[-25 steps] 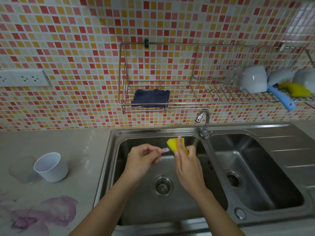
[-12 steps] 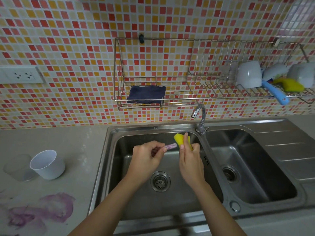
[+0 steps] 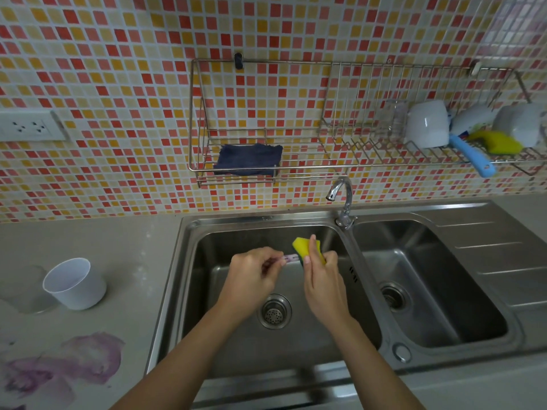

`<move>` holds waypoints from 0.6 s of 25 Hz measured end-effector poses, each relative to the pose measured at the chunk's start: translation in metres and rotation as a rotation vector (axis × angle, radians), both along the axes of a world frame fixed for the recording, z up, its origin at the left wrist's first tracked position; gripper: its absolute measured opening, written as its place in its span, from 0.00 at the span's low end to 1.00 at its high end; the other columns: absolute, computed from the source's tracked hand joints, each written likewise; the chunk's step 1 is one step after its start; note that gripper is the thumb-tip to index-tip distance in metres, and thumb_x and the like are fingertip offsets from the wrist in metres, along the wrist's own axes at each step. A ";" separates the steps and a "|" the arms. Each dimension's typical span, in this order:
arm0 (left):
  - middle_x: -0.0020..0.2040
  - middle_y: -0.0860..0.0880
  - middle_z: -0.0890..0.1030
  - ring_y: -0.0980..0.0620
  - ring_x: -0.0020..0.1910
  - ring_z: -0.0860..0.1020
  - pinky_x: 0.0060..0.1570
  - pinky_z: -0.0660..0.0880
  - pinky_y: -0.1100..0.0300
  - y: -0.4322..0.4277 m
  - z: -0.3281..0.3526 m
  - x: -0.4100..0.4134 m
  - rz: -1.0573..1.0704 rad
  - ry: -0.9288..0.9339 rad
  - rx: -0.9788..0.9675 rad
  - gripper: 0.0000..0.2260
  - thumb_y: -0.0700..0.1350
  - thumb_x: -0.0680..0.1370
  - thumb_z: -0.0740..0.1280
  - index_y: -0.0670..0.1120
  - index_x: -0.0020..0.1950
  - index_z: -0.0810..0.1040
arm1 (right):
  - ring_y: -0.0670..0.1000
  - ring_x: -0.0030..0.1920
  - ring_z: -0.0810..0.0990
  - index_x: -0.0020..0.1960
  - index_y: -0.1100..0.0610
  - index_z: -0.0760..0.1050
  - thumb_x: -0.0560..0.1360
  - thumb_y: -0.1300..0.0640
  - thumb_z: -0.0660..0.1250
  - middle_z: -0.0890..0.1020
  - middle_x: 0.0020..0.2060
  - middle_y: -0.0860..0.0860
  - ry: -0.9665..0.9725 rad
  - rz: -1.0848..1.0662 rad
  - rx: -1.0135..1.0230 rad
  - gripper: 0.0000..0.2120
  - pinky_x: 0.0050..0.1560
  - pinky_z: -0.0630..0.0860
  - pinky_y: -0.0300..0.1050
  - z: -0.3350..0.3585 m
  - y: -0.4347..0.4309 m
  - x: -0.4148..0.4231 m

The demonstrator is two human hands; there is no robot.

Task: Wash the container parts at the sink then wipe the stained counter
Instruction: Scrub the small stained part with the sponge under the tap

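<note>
Over the left sink basin (image 3: pixel 207 291), my left hand (image 3: pixel 254 276) pinches a small pale purple container part (image 3: pixel 290 258). My right hand (image 3: pixel 321 279) grips a yellow sponge (image 3: pixel 302 245), folded around the part's far end. On the counter to the left stand a white cup (image 3: pixel 74 284) and a clear container (image 3: pixel 25 291), which is hard to make out. A purple stain (image 3: pixel 68 365) spreads over the counter at the lower left.
A tap (image 3: pixel 343 199) stands between the two basins, with the right basin (image 3: pixel 429 285) and a draining board beyond. A wall rack (image 3: pixel 302 161) holds a dark blue cloth (image 3: pixel 248 159), white cups, a blue-handled brush and another sponge. A wall socket (image 3: pixel 28 127) sits at left.
The purple part sticks out further from my left hand, and the sponge in my right hand has closed onto its tip. The camera has tilted down slightly.
</note>
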State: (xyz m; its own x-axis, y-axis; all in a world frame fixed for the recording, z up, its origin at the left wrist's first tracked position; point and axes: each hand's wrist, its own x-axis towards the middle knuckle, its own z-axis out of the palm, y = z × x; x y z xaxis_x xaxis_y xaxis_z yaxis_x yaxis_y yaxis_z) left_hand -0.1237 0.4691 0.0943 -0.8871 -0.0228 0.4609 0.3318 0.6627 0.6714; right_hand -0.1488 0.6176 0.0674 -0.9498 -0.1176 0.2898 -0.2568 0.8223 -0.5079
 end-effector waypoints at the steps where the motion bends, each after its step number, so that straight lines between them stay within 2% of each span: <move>1: 0.41 0.50 0.85 0.59 0.39 0.80 0.41 0.74 0.71 0.001 0.000 0.000 -0.010 -0.002 -0.003 0.05 0.41 0.73 0.72 0.43 0.48 0.83 | 0.57 0.36 0.75 0.75 0.52 0.55 0.80 0.48 0.50 0.69 0.47 0.56 0.010 -0.006 -0.006 0.24 0.35 0.65 0.44 0.000 0.001 0.000; 3: 0.41 0.50 0.85 0.59 0.39 0.80 0.41 0.74 0.72 0.003 0.001 -0.002 -0.011 0.006 0.007 0.05 0.41 0.73 0.72 0.43 0.47 0.84 | 0.55 0.35 0.73 0.75 0.53 0.57 0.80 0.47 0.49 0.70 0.46 0.56 0.065 0.030 0.054 0.25 0.35 0.66 0.44 -0.002 0.003 -0.003; 7: 0.40 0.49 0.85 0.59 0.41 0.78 0.41 0.71 0.76 0.005 0.000 -0.003 -0.030 0.004 -0.011 0.05 0.41 0.72 0.72 0.41 0.47 0.83 | 0.61 0.40 0.76 0.75 0.52 0.54 0.80 0.50 0.51 0.69 0.49 0.57 -0.041 -0.038 -0.010 0.24 0.37 0.65 0.45 -0.002 0.006 -0.006; 10: 0.40 0.49 0.85 0.58 0.41 0.79 0.41 0.72 0.75 0.006 0.002 -0.004 -0.023 0.002 0.004 0.05 0.40 0.72 0.72 0.41 0.46 0.84 | 0.58 0.38 0.74 0.75 0.51 0.53 0.80 0.50 0.51 0.68 0.48 0.55 0.013 0.034 0.019 0.24 0.36 0.66 0.45 0.000 0.001 -0.005; 13: 0.41 0.49 0.85 0.60 0.38 0.79 0.42 0.71 0.77 0.005 0.002 -0.002 -0.008 -0.010 -0.019 0.05 0.40 0.73 0.72 0.42 0.47 0.83 | 0.56 0.38 0.74 0.76 0.51 0.51 0.81 0.49 0.49 0.68 0.50 0.56 -0.069 -0.033 -0.009 0.24 0.36 0.64 0.44 -0.005 0.002 -0.009; 15: 0.40 0.52 0.84 0.60 0.39 0.79 0.40 0.71 0.78 0.006 0.004 -0.001 0.004 -0.004 0.014 0.05 0.41 0.73 0.72 0.42 0.47 0.83 | 0.54 0.35 0.71 0.75 0.51 0.53 0.81 0.48 0.49 0.68 0.49 0.55 -0.008 0.000 -0.037 0.24 0.36 0.66 0.45 -0.008 0.003 -0.007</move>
State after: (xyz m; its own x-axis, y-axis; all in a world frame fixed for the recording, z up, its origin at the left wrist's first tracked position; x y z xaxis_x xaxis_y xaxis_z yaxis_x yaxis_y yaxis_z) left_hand -0.1243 0.4747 0.0987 -0.8887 -0.0327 0.4573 0.3267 0.6547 0.6817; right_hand -0.1558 0.6202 0.0598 -0.9522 -0.1068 0.2862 -0.2525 0.8027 -0.5403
